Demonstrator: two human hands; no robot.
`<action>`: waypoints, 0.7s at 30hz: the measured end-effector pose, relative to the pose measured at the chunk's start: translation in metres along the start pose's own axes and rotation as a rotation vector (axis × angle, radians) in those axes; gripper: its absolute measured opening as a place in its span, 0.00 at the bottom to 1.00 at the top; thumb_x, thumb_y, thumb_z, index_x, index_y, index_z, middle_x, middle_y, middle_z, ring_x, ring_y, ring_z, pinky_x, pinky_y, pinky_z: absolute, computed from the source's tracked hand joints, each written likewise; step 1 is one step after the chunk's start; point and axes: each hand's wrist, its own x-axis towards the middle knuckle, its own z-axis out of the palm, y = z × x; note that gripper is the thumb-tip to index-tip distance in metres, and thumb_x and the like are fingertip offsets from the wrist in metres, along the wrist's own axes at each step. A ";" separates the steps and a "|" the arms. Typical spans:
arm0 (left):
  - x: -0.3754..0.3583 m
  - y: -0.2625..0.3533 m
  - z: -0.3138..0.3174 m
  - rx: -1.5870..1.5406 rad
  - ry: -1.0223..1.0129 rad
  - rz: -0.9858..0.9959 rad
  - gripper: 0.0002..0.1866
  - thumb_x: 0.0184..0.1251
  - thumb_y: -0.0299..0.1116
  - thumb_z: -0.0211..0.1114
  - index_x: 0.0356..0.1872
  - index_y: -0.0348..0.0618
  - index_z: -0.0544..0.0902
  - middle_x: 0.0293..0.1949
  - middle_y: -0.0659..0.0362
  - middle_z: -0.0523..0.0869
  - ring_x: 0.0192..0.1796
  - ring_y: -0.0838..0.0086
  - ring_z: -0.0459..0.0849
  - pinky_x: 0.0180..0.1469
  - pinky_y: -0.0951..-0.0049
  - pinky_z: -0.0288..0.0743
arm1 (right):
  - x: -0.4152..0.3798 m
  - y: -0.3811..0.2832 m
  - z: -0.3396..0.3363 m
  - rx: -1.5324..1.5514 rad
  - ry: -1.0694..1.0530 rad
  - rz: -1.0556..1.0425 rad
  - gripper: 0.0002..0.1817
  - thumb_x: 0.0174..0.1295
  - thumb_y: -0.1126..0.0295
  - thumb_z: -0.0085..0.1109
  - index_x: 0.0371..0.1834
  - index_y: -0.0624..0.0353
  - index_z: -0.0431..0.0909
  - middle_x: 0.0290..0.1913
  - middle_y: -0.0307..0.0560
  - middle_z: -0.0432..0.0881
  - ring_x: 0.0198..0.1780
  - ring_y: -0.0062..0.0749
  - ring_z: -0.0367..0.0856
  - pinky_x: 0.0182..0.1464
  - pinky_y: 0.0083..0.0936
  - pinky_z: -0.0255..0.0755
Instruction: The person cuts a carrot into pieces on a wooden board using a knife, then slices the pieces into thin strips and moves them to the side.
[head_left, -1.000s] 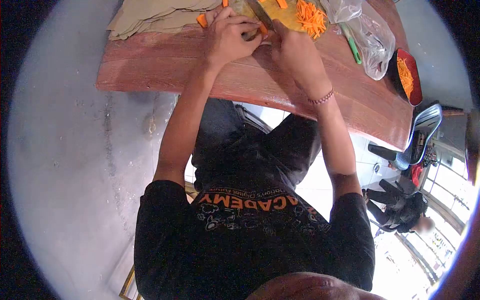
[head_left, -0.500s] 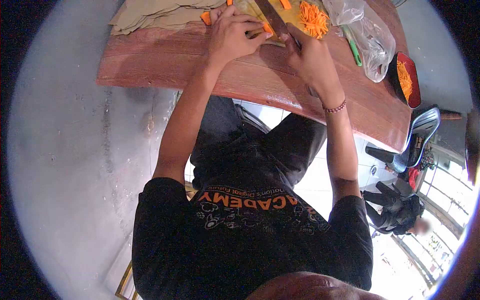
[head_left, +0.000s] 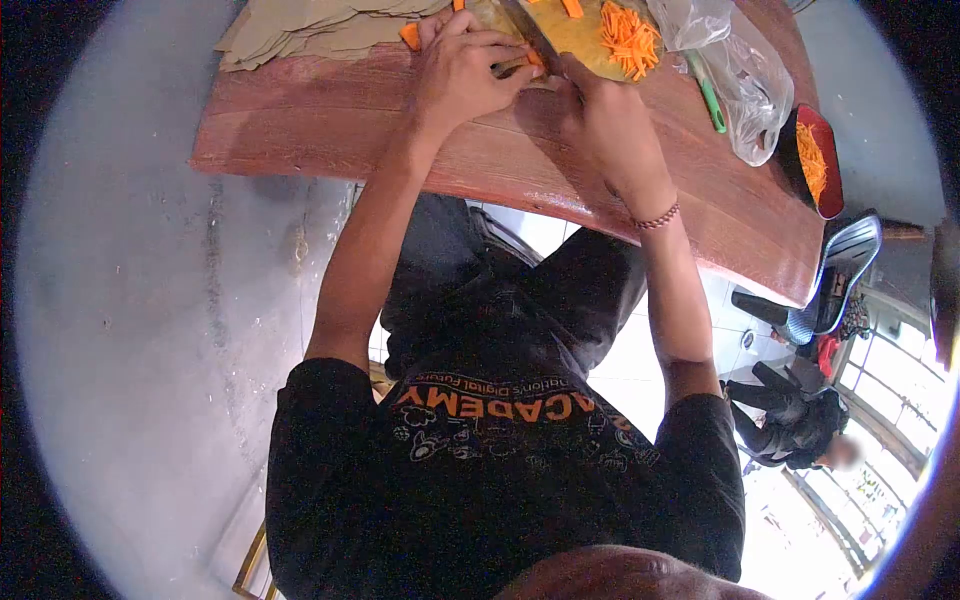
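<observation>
My left hand (head_left: 470,75) pinches a piece of carrot (head_left: 535,60) against a yellowish cutting board (head_left: 580,42). My right hand (head_left: 610,120) is closed around the handle of a knife (head_left: 527,28), its blade lying right beside the carrot piece. A heap of carrot strips (head_left: 630,42) rests on the right part of the board. One more carrot chunk (head_left: 411,37) sits left of my left hand, and another carrot piece (head_left: 571,8) lies at the board's far side.
Brown paper sheets (head_left: 310,35) cover the wooden table's (head_left: 300,120) far left. To the right are a green-handled tool (head_left: 711,103), a clear plastic bag (head_left: 750,95) and a dark red tray (head_left: 830,165) with carrot shreds. A chair (head_left: 845,265) and another person (head_left: 795,420) are beyond.
My right hand and the knife have shifted slightly left, bringing the blade against the carrot piece. My left hand stays almost in place.
</observation>
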 end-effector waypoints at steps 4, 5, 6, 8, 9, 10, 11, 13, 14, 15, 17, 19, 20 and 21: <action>-0.001 -0.002 0.002 -0.021 -0.005 -0.022 0.14 0.53 0.50 0.76 0.37 0.59 0.93 0.43 0.73 0.92 0.51 0.72 0.78 0.60 0.64 0.60 | 0.016 -0.005 0.000 -0.011 -0.058 0.016 0.20 0.61 0.62 0.62 0.49 0.66 0.78 0.31 0.69 0.83 0.36 0.65 0.84 0.39 0.54 0.79; -0.001 -0.003 0.002 -0.021 -0.005 -0.020 0.14 0.53 0.50 0.76 0.37 0.59 0.93 0.43 0.73 0.92 0.51 0.72 0.78 0.60 0.64 0.60 | 0.021 -0.001 0.004 -0.011 -0.056 0.016 0.20 0.61 0.62 0.62 0.49 0.66 0.78 0.31 0.69 0.83 0.36 0.65 0.84 0.39 0.54 0.79; 0.000 -0.003 0.003 -0.009 0.009 -0.010 0.14 0.52 0.50 0.76 0.37 0.59 0.93 0.43 0.74 0.92 0.50 0.72 0.78 0.59 0.64 0.60 | 0.027 0.003 0.007 -0.025 -0.036 0.012 0.19 0.61 0.62 0.62 0.49 0.65 0.78 0.31 0.69 0.83 0.37 0.65 0.84 0.40 0.54 0.79; -0.001 -0.003 0.004 0.004 0.022 0.001 0.13 0.52 0.50 0.76 0.37 0.59 0.94 0.43 0.74 0.91 0.50 0.72 0.78 0.59 0.63 0.60 | 0.029 0.008 0.009 -0.038 -0.017 0.008 0.19 0.60 0.62 0.63 0.49 0.65 0.79 0.31 0.70 0.83 0.37 0.65 0.84 0.40 0.54 0.79; -0.001 -0.002 0.003 0.015 0.033 0.009 0.14 0.52 0.51 0.76 0.36 0.59 0.94 0.43 0.75 0.91 0.50 0.72 0.78 0.59 0.64 0.60 | 0.029 0.007 0.006 -0.026 -0.007 0.005 0.18 0.61 0.64 0.61 0.49 0.64 0.79 0.32 0.70 0.83 0.37 0.65 0.84 0.40 0.54 0.79; -0.001 -0.002 0.001 0.027 0.043 0.017 0.14 0.52 0.52 0.76 0.36 0.60 0.94 0.43 0.75 0.91 0.50 0.72 0.78 0.59 0.64 0.60 | 0.029 0.005 0.002 -0.013 0.002 0.001 0.16 0.61 0.65 0.60 0.49 0.64 0.79 0.32 0.70 0.82 0.38 0.65 0.84 0.40 0.54 0.79; -0.001 -0.001 0.000 0.030 0.044 0.013 0.14 0.52 0.52 0.76 0.36 0.60 0.94 0.43 0.75 0.91 0.50 0.72 0.78 0.59 0.64 0.60 | 0.028 0.002 -0.003 -0.012 0.000 -0.004 0.16 0.61 0.65 0.60 0.49 0.64 0.79 0.32 0.70 0.82 0.38 0.65 0.84 0.40 0.54 0.79; -0.001 0.002 -0.003 0.017 0.008 -0.017 0.15 0.52 0.54 0.76 0.34 0.59 0.94 0.43 0.75 0.91 0.50 0.72 0.77 0.59 0.63 0.60 | 0.023 0.000 -0.014 0.009 -0.020 0.003 0.15 0.61 0.68 0.58 0.50 0.63 0.79 0.33 0.69 0.82 0.38 0.65 0.83 0.40 0.54 0.79; -0.001 0.001 -0.002 0.019 0.009 -0.020 0.15 0.52 0.54 0.76 0.34 0.59 0.94 0.43 0.75 0.91 0.50 0.72 0.77 0.59 0.63 0.60 | 0.020 0.004 -0.014 0.009 -0.023 0.000 0.15 0.61 0.68 0.58 0.50 0.63 0.79 0.33 0.69 0.82 0.38 0.65 0.83 0.40 0.54 0.79; -0.001 -0.001 -0.001 0.002 0.018 -0.010 0.15 0.52 0.55 0.76 0.33 0.58 0.94 0.43 0.74 0.91 0.50 0.72 0.77 0.59 0.63 0.59 | 0.016 0.007 -0.013 0.013 0.002 -0.036 0.15 0.62 0.68 0.58 0.50 0.63 0.79 0.33 0.69 0.82 0.38 0.65 0.83 0.40 0.54 0.79; -0.002 -0.002 0.002 -0.017 0.027 -0.001 0.16 0.53 0.56 0.76 0.32 0.58 0.94 0.43 0.74 0.92 0.50 0.72 0.77 0.59 0.62 0.59 | 0.011 0.009 -0.012 0.016 0.023 -0.072 0.15 0.63 0.68 0.57 0.50 0.63 0.79 0.33 0.69 0.82 0.38 0.65 0.83 0.40 0.53 0.79; -0.002 -0.002 0.002 0.019 0.074 0.036 0.16 0.53 0.56 0.75 0.32 0.57 0.94 0.42 0.73 0.92 0.49 0.73 0.77 0.58 0.63 0.59 | 0.004 0.000 -0.016 0.044 0.021 -0.008 0.15 0.64 0.68 0.56 0.50 0.63 0.79 0.33 0.69 0.82 0.37 0.65 0.83 0.40 0.53 0.78; -0.002 -0.002 0.002 0.020 0.074 0.035 0.16 0.53 0.56 0.75 0.32 0.57 0.94 0.42 0.73 0.92 0.49 0.73 0.77 0.58 0.63 0.59 | 0.002 -0.001 -0.016 0.045 0.020 -0.008 0.15 0.64 0.68 0.56 0.50 0.63 0.79 0.33 0.69 0.82 0.37 0.65 0.83 0.40 0.53 0.78; -0.002 -0.003 0.003 0.019 0.063 0.037 0.16 0.53 0.56 0.75 0.32 0.57 0.93 0.42 0.73 0.92 0.49 0.73 0.77 0.58 0.63 0.59 | 0.001 -0.001 -0.015 0.048 0.024 -0.022 0.14 0.65 0.67 0.55 0.50 0.62 0.80 0.34 0.69 0.82 0.37 0.65 0.83 0.40 0.53 0.78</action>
